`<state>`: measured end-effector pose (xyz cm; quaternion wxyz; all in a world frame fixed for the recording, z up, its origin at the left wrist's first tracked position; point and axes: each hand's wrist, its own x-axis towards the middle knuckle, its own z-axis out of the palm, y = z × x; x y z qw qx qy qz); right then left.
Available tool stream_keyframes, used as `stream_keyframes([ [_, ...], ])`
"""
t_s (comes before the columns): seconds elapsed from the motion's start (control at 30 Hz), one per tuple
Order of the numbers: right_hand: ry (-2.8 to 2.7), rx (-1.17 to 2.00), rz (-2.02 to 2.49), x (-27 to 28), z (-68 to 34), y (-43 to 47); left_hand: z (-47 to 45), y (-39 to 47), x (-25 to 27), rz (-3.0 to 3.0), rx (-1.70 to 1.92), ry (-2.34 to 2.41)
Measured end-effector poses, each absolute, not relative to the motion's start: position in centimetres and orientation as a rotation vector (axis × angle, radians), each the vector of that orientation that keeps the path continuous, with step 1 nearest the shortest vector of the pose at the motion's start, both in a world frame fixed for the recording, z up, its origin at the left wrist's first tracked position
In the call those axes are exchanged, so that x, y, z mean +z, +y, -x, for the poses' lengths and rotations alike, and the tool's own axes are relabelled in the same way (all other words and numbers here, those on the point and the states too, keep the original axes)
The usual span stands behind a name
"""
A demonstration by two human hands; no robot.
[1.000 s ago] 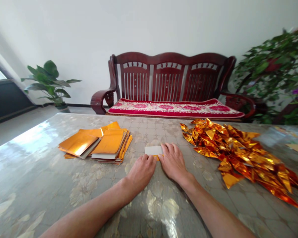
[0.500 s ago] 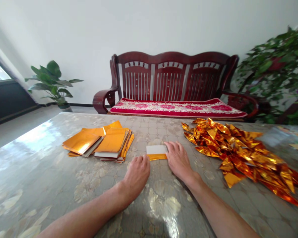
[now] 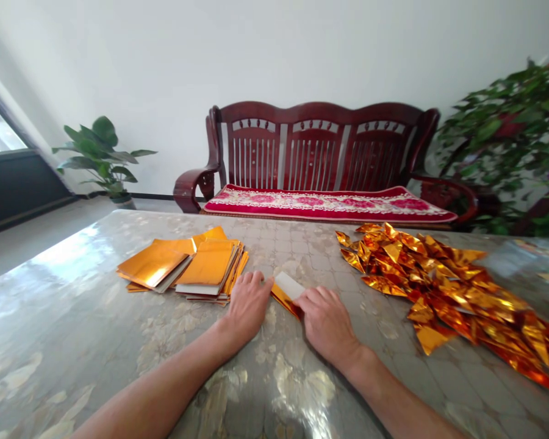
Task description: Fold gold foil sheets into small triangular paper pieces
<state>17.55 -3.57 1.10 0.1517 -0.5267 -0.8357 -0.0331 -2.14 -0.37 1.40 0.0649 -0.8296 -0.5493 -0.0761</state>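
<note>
A sheet of gold foil paper (image 3: 289, 284) lies slantwise on the table between my hands, its white side up and a gold strip folded along the near edge. My left hand (image 3: 249, 303) has its thumb and fingers closed at the sheet's left end. At the right end, the curled fingers of my right hand (image 3: 326, 320) grip the paper by its gold fold. The fingertips partly hide both ends. Just beyond my left hand sit stacks of gold foil paper (image 3: 205, 262). To the right spreads a heap of folded gold foil pieces (image 3: 439, 274).
The table (image 3: 174, 378) has a glossy, flower-patterned cover. A clear plastic bag (image 3: 521, 253) lies at its right side. Behind stands a dark red wooden bench (image 3: 318, 152) with a red seat cover (image 3: 329, 204). Potted plants (image 3: 103, 158) flank the bench.
The sheet has turned from level to slanted, its right end now nearer me. My right hand has come closer and curled its fingers; my left hand has shifted slightly left and away.
</note>
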Motion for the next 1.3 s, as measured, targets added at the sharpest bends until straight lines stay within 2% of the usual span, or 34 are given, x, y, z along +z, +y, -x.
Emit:
stream_keyframes([
  [0.57,-2.406,-0.071,1.433,1.0,-17.1,-3.7,2.0,-1.5,0.9,2.615,-0.498,-1.768],
  [0.83,-2.410,0.126,1.224,0.7,-16.8,-4.0,2.1,-0.5,0.5,2.732,-0.598,-1.758],
  [1.1,-2.269,0.020,1.314,0.0,-18.6,-1.9,2.6,1.4,-0.4,2.920,-0.900,-1.705],
  [1.3,-2.351,-0.004,1.255,0.0,-18.2,-1.3,2.9,1.4,-0.2,2.786,-0.842,-1.661],
])
